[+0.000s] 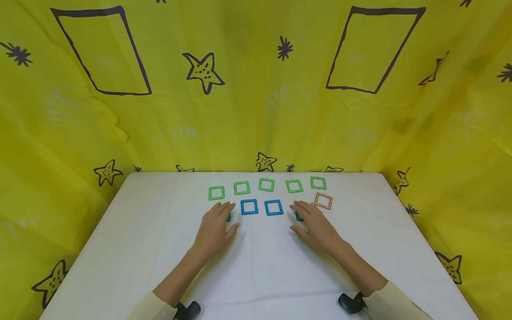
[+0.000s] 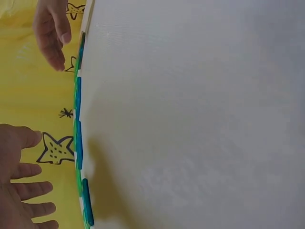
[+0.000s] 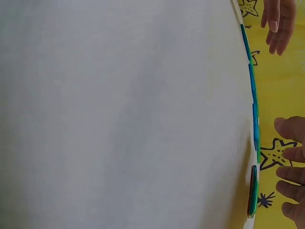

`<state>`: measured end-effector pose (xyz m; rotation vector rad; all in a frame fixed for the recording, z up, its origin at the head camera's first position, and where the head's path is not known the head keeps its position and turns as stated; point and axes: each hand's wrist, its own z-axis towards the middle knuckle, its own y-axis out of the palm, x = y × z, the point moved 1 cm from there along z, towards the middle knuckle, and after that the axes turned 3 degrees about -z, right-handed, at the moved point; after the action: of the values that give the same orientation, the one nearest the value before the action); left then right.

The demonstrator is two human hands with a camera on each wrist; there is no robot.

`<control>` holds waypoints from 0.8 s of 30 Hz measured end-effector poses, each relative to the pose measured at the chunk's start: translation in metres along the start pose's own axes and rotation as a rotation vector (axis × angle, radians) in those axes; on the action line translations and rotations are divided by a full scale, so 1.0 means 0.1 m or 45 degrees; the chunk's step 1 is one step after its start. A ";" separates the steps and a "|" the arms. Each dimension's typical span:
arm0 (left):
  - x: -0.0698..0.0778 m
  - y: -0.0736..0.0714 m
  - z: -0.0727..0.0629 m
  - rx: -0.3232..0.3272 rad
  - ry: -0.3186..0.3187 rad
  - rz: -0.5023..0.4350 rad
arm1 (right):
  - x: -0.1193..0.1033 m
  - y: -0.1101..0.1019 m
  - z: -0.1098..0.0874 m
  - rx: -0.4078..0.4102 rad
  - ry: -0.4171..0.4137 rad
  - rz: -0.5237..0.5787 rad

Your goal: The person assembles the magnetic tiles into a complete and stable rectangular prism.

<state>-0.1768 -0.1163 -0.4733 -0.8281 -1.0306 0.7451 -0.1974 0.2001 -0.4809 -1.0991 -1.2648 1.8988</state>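
Fingers loosely spread, gripping nothing: over the white table (image 1: 256, 266) hover the left hand (image 1: 215, 225) and right hand (image 1: 316, 225), parted seemingly to span the nearer row. Five green frames (image 1: 266, 190) line the back, blue frames (image 1: 250, 213) nearer, one orange frame (image 1: 322, 206) rightmost.

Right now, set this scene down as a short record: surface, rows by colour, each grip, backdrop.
Surface: white table
Far row: five green frames
Near row: two blue frames in full view, two partly hidden blue pieces, one orange frame
Left grip: hovers over one blue piece, holding nothing
Right grip: hovers over the other blue piece, holding nothing
Backdrop: yellow cloth with starfish drawings
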 end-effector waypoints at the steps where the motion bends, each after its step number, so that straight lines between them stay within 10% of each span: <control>1: 0.01 0.02 0.02 -0.010 -0.001 -0.003 | 0.00 0.00 0.02 -0.010 0.005 0.009; 24: -0.11 0.31 0.43 -0.024 0.006 -0.089 | -0.13 0.12 0.47 -0.148 0.090 0.171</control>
<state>-0.2244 -0.1005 -0.4922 -0.8053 -1.0582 0.6745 -0.2325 0.1650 -0.4784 -1.3297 -1.3044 1.8845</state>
